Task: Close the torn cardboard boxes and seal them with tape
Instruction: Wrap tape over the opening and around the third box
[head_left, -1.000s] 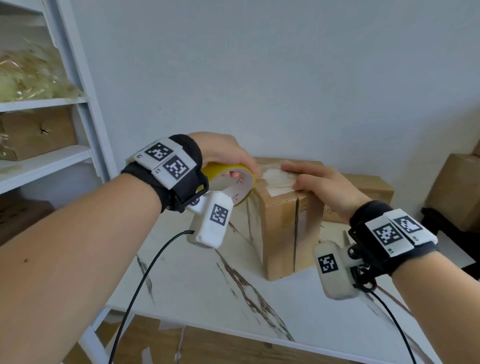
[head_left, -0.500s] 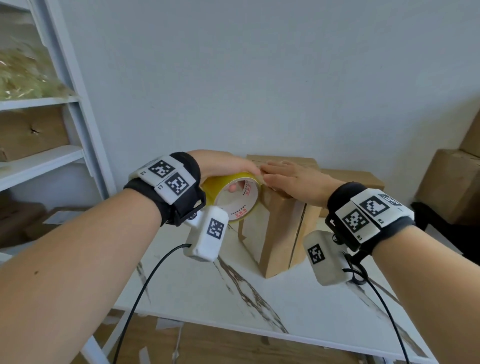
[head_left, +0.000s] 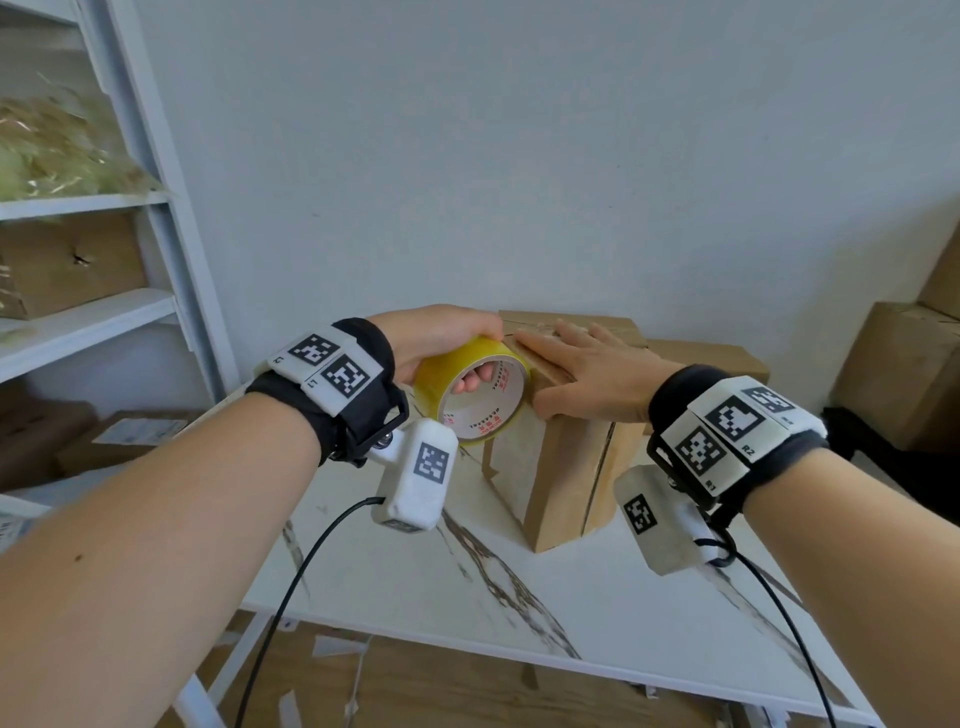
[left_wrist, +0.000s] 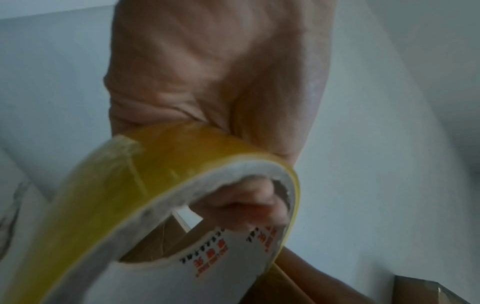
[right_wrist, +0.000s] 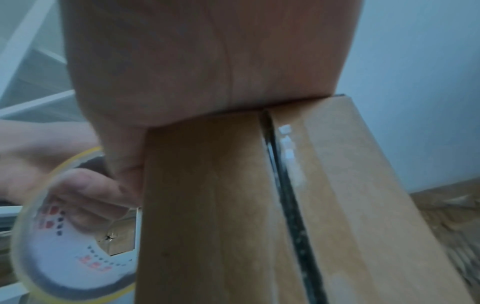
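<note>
A brown cardboard box (head_left: 561, 478) stands upright on the white marble table (head_left: 519, 597). My left hand (head_left: 447, 343) grips a yellow tape roll (head_left: 472, 395) against the box's upper left edge, fingers through its white core (left_wrist: 228, 267). My right hand (head_left: 582, 374) lies flat on the box top, fingers straight, thumb down the near corner. In the right wrist view the box side (right_wrist: 221, 205) shows a dark vertical seam (right_wrist: 288, 205), and the roll (right_wrist: 72, 236) sits at lower left.
A white shelf unit (head_left: 119, 260) at left holds a cardboard box (head_left: 67, 265) and pale packing material. More boxes lie behind the main one (head_left: 706, 358) and stack at the far right (head_left: 904, 374). Paper scraps litter the wooden floor (head_left: 415, 686).
My right hand slid left across the box top until its fingertips met the tape roll. The left hand keeps the roll at the box's left edge. The view has tilted up a little.
</note>
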